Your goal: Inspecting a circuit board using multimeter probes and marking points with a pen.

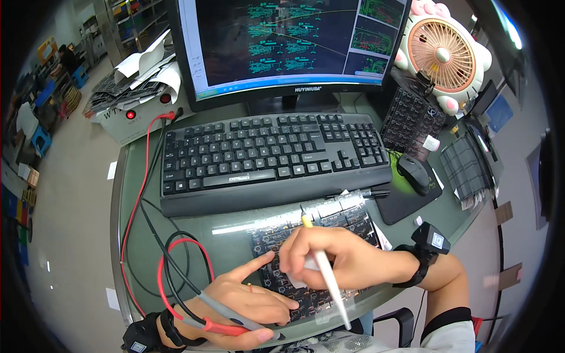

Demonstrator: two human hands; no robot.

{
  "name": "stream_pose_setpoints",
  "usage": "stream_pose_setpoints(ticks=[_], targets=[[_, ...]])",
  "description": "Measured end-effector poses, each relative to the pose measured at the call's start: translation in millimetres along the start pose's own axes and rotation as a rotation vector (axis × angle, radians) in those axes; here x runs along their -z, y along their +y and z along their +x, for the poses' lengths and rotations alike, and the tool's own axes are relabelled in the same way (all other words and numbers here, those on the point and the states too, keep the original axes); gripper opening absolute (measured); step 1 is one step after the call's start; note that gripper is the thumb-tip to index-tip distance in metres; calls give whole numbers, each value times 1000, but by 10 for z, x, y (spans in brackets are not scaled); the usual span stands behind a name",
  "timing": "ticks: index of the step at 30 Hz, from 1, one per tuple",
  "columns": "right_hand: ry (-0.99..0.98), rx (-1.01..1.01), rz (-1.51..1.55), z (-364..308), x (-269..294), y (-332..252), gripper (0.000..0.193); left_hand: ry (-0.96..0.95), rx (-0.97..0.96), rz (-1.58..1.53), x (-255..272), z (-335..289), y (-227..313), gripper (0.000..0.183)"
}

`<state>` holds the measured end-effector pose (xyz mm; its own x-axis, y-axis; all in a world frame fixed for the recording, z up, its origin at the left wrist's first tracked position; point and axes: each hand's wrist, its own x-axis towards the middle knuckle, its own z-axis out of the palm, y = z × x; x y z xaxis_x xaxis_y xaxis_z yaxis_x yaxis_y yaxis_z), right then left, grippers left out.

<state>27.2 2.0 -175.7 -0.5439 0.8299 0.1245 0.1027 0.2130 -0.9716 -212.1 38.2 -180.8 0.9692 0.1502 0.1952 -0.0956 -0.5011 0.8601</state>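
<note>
The circuit board is positioned on the counter. Two probes are held under the thumb of the left hand, index finger extended; a pen is pinched in the curled right hand. Probes may be dislodged if the looped cables are snagged.

White capital lettering stands on the lower bezel of the black monitor. The black keyboard bears white key legends and a wordmark on its spacebar; large dark letters mark the pale box.
</note>
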Motion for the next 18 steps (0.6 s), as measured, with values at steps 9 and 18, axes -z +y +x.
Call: stream_pose_setpoints(ticks=[9,18], targets=[[147,-21,91,51,225,-113,12,186,-69,-3,-48,21,64,27],[-92,83,-439,78,177,48,15,167,-28,-66,-81,5,35,32]])
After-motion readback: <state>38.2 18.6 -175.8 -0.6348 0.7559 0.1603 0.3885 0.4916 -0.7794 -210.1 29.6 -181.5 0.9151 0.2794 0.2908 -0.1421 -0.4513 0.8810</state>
